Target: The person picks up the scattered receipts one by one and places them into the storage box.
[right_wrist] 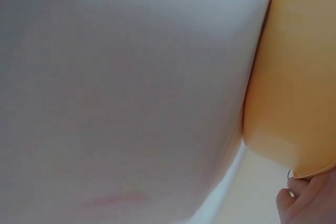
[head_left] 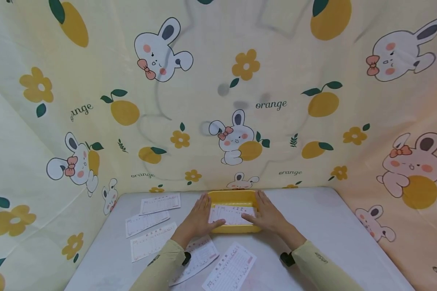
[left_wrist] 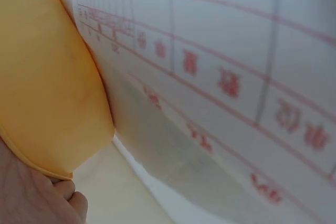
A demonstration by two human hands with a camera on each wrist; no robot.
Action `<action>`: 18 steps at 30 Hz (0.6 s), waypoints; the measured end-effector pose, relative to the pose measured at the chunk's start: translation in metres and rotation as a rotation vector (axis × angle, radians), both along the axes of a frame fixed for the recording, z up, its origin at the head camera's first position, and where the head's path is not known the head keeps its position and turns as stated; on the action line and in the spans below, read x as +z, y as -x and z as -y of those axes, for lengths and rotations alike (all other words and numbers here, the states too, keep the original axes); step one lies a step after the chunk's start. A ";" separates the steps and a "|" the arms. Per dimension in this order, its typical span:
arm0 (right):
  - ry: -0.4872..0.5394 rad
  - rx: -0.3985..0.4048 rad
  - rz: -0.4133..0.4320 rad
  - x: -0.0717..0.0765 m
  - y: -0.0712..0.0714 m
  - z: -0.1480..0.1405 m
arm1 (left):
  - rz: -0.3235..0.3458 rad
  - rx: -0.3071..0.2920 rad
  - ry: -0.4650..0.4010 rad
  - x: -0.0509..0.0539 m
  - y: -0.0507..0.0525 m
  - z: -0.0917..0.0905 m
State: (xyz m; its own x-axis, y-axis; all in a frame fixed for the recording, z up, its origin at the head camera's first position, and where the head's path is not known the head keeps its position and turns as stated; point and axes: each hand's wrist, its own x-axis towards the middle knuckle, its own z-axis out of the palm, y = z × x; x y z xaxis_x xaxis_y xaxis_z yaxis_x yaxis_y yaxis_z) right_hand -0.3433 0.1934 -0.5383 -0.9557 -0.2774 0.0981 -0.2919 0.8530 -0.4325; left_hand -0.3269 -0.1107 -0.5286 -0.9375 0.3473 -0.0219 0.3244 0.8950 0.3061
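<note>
A yellow rectangular tray point(head_left: 236, 229) stands at the back middle of the table. Several printed paper slips point(head_left: 230, 215) lie inside it. My left hand point(head_left: 198, 218) grips its left side, the thumb reaching over toward the slips. On the opposite side my right hand point(head_left: 271, 218) holds the tray in the same way. In the left wrist view, bent fingers sit beneath the rim of the yellow tray point(left_wrist: 47, 77), and a form slip with red print point(left_wrist: 220, 35) fills the right. The right wrist view shows fingers at the rim of the tray point(right_wrist: 299, 77).
Loose form slips, such as one at the back left point(head_left: 160, 203), another at the left point(head_left: 153, 241) and one in front point(head_left: 230, 268), lie on the white table point(head_left: 313, 226). A patterned curtain point(head_left: 204, 93) hangs behind and along both sides.
</note>
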 end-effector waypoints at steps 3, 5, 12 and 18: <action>-0.017 0.015 -0.006 0.001 -0.001 -0.001 | 0.003 -0.002 -0.009 -0.001 0.000 0.001; -0.026 0.022 -0.011 0.001 -0.001 -0.002 | 0.005 -0.003 -0.013 0.001 0.000 0.001; -0.022 0.015 -0.001 0.000 -0.001 -0.003 | 0.026 -0.019 -0.036 0.004 0.000 0.001; -0.029 0.008 0.022 -0.002 0.001 -0.003 | 0.061 -0.055 -0.062 0.007 0.003 0.006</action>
